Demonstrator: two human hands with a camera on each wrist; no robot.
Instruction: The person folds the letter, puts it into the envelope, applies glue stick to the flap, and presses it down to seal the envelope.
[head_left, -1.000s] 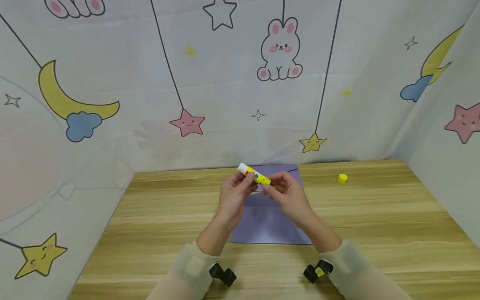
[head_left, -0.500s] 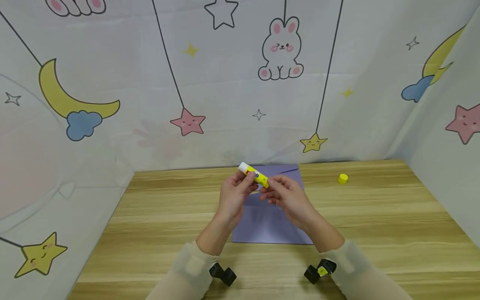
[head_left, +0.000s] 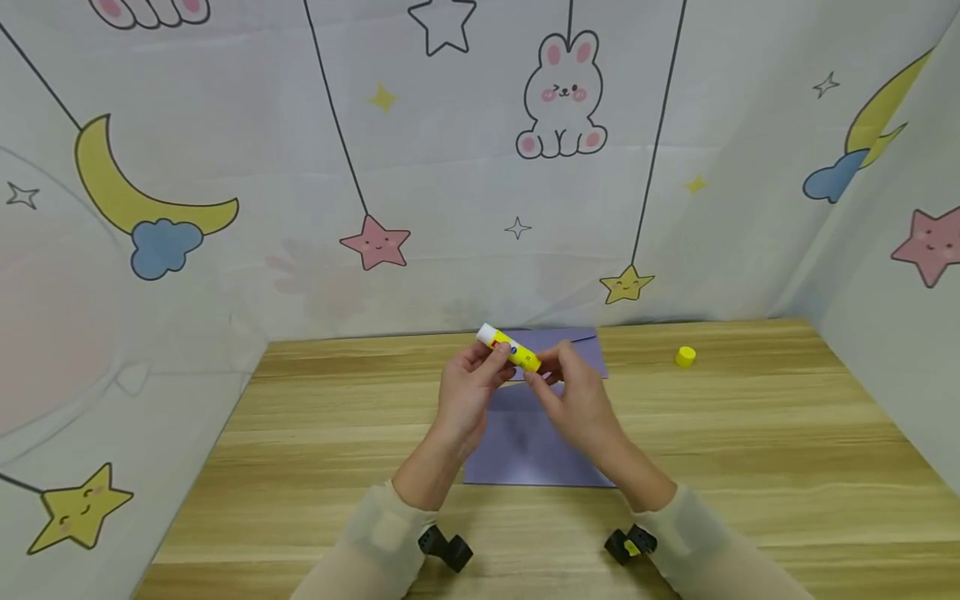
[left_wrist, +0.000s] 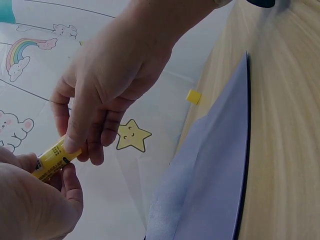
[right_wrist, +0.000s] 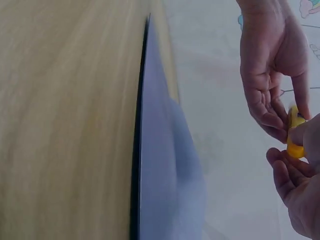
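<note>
A yellow glue stick (head_left: pixel 512 349) with a white top end is held up above the table, tilted with that end toward the upper left. My left hand (head_left: pixel 468 400) grips its barrel between thumb and fingers. At the lower yellow end, my right hand (head_left: pixel 581 400) pinches the base with thumb and forefinger, as the left wrist view also shows on the glue stick (left_wrist: pixel 54 161). Beneath both hands lies a purple envelope (head_left: pixel 525 450) with its flap raised toward the back; the hands hide part of it.
A small yellow cap (head_left: pixel 686 357) stands on the wooden table (head_left: pixel 750 450), right of the envelope. Behind the table hangs a white printed curtain (head_left: pixel 450 167), and another stretch of it borders the right side.
The right hand's fingers shift about the glue stick's base, spreading half a second ago and pinching it again now. Left hand, envelope and cap stay where they were.
</note>
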